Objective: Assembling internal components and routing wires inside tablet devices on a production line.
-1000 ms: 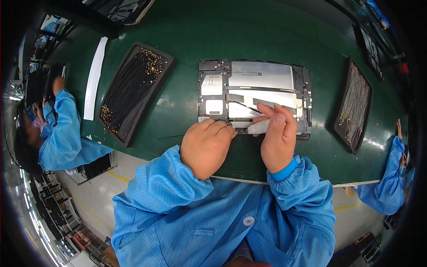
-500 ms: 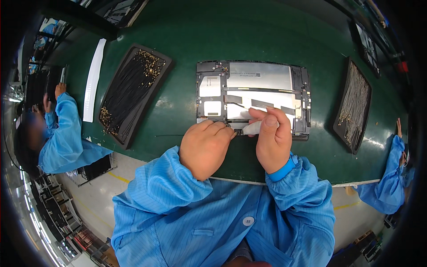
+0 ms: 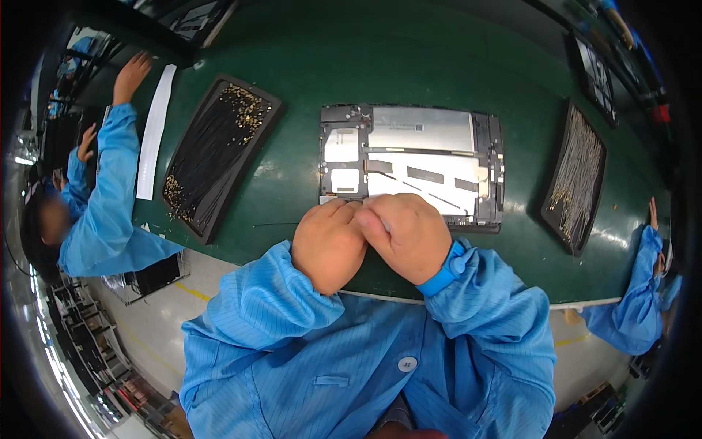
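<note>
An opened flat device [image 3: 420, 128], with silver panels in a black frame, lies on the green table in front of me. My left hand [image 3: 330, 245] is closed at its lower left edge, over a thin black cable [image 3: 274, 225] whose tail sticks out to the left across the table. Pressed against it, my right hand [image 3: 409, 238] is also closed, knuckles up, at the device's lower edge. Both sets of fingertips are hidden beneath the hands, so whatever my right fingers pinch does not show.
A dark tray [image 3: 208, 227] of black cables with gold-coloured ends lies left, beside a white strip [image 3: 155, 132]. To the right stands a tray [image 3: 550, 208] of grey cables. Co-workers in blue smocks sit at both sides, one with an arm [image 3: 117, 157] stretched over the table.
My right hand has turned over and moved left against my left hand, which stays nearly in place. White coverings on its fingertips are now hidden. The left co-worker's arm reaches further up.
</note>
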Motion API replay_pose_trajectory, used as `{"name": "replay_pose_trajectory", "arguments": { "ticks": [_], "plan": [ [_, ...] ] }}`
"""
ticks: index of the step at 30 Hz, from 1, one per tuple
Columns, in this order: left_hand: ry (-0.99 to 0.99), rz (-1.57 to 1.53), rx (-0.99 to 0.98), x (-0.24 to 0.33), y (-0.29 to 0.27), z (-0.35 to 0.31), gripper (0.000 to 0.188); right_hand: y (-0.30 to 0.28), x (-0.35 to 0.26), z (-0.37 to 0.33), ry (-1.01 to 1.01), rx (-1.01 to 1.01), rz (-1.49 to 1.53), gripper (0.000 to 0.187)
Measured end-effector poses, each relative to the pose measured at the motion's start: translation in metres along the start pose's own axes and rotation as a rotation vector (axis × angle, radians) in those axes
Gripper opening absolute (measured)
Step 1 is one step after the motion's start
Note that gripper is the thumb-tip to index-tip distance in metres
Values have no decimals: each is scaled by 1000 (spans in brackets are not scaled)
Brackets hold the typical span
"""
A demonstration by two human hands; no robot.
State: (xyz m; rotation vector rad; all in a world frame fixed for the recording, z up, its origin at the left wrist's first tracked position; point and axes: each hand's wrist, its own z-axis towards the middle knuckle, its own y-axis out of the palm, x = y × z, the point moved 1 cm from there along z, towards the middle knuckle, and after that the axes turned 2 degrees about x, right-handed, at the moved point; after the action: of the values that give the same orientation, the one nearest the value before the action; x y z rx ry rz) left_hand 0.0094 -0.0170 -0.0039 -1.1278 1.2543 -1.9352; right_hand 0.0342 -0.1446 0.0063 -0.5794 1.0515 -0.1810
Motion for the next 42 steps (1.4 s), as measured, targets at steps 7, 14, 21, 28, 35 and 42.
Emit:
{"name": "replay_pose_trajectory", "arguments": {
  "ticks": [7, 14, 21, 28, 35, 42],
  "plan": [
    [-156, -166, 134, 9, -18, -21, 18, -6, 33, 1, 606, 213, 489, 33],
    [-1463, -1708, 359, -9, -4, -37, 26, -10, 33, 1, 708, 351, 785, 43],
    [-1427, -1344, 413, -18, -5, -21, 16, -11, 40, -4, 692, 306, 834, 44],
    [-1281, -1186, 385, 6, -11, -43, 19, -10, 40, -3, 698, 277, 847, 45],
    [-1345, -1505, -346, 20, 2, -49, 18, -13, 42, -5, 694, 276, 844, 43],
    [-1289, -1426, -385, 15, 7, -35, 20, -12, 42, -3, 706, 218, 836, 42]
  ]
}}
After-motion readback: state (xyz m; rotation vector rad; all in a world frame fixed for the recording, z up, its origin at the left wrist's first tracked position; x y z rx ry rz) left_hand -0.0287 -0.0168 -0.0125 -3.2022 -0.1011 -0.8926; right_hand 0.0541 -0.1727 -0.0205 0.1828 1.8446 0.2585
